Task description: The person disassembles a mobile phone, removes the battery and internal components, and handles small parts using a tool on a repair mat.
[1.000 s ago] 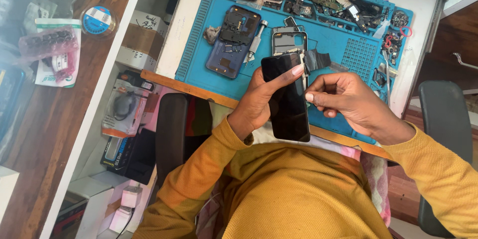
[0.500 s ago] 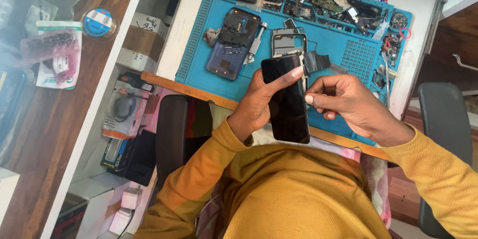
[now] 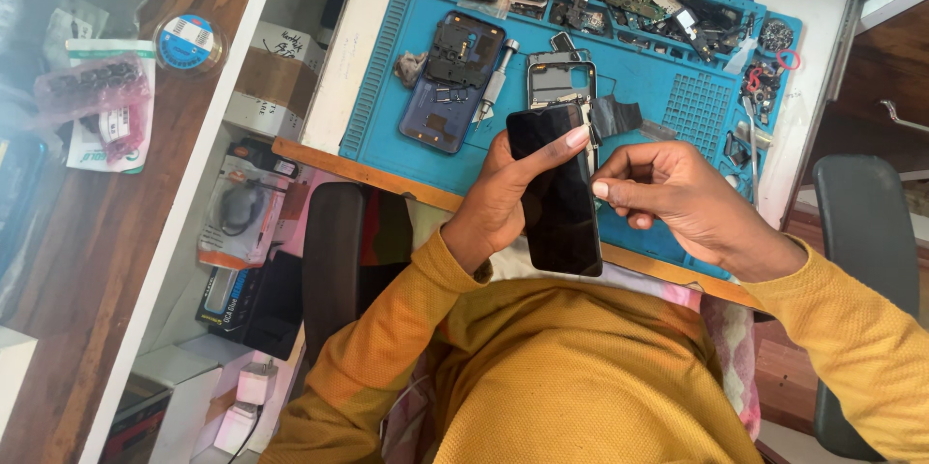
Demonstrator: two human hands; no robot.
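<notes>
My left hand (image 3: 503, 198) grips a black phone screen (image 3: 558, 198) from its left side, thumb lying across the glass near the top. My right hand (image 3: 668, 198) sits at the screen's right edge, fingers pinched together against it; whether something thin is between them I cannot tell. Both hands hover over the near edge of a blue work mat (image 3: 639, 87). On the mat lie a dark blue phone back cover (image 3: 450, 87), a small screwdriver (image 3: 494, 87) and a bare phone frame (image 3: 556, 82).
A heap of phone parts and circuit boards (image 3: 658, 0) fills the mat's far side. The mat rests on a white desk (image 3: 823, 0). A wooden counter (image 3: 87, 212) at left holds a round tin (image 3: 187, 41) and pink bags (image 3: 92, 96). A dark chair (image 3: 861, 232) stands at right.
The hands and screen have barely shifted. My right fingers stay pinched at the screen's right edge.
</notes>
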